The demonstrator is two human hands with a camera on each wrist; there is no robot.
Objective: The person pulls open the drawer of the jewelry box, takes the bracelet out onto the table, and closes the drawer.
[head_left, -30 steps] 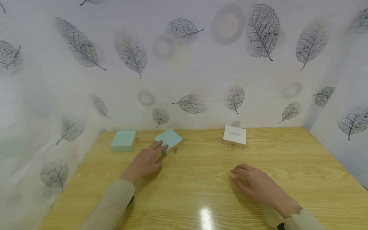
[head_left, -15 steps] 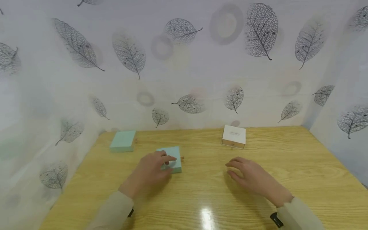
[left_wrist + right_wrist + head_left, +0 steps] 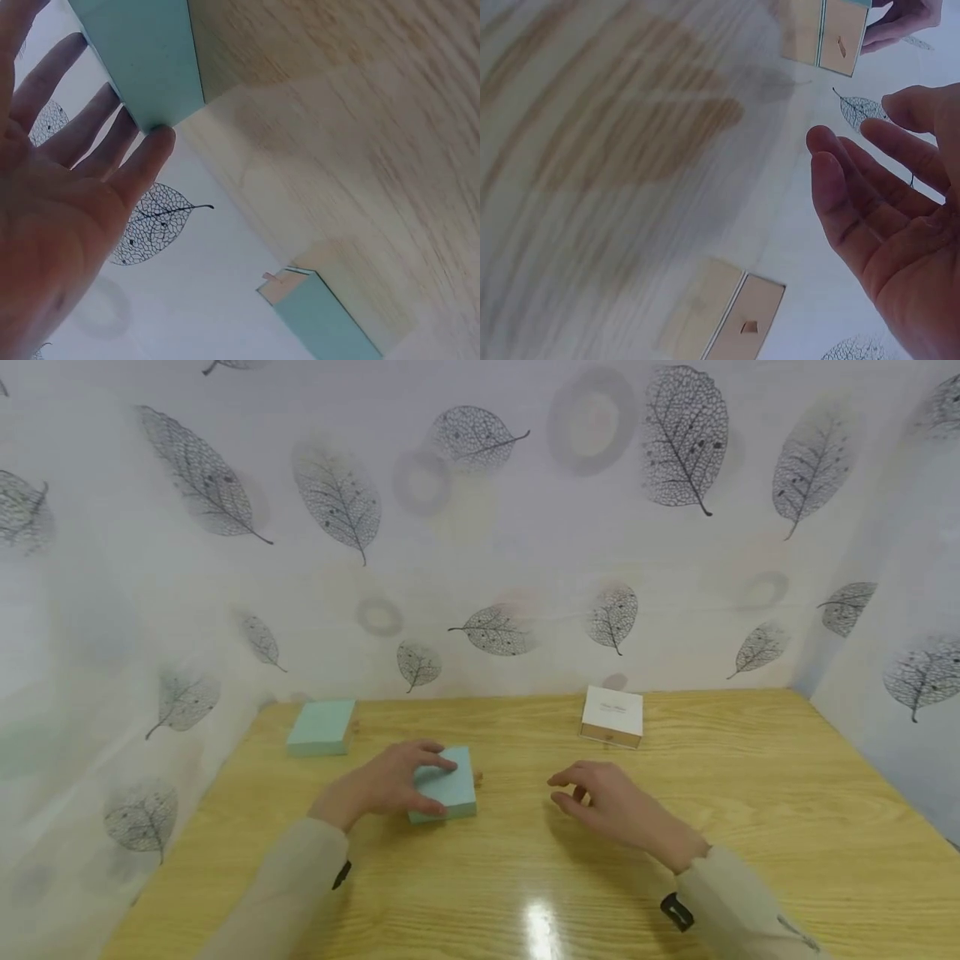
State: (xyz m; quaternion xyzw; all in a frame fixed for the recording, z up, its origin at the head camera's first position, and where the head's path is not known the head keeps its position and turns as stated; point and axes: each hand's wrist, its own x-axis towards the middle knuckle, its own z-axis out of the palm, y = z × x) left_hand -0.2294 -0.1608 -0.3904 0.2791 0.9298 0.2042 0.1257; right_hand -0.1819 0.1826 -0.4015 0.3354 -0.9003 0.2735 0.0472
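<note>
In the head view a mint-green drawer box [image 3: 447, 785] lies flat on the table, its small brown pull tab facing right. My left hand [image 3: 393, 781] holds it from the left, thumb along the front edge and a finger over the top. In the left wrist view the fingertips [image 3: 159, 139] touch the edge of this box [image 3: 146, 56]. My right hand [image 3: 611, 806] hovers to the right of the box, apart from it, fingers loosely bent and holding nothing. The right wrist view shows the drawer front of the held box [image 3: 844, 41] beyond the right hand [image 3: 892, 202].
Another mint-green box [image 3: 322, 727] lies at the back left of the wooden table [image 3: 480, 877]. At the back right sits a white drawer box [image 3: 612, 714] with a brown front. A leaf-patterned wall covering [image 3: 525, 552] rises behind the table and along both sides.
The held box has come nearer with my left hand and turned, so its drawer front now faces right. My right hand has moved left towards it.
</note>
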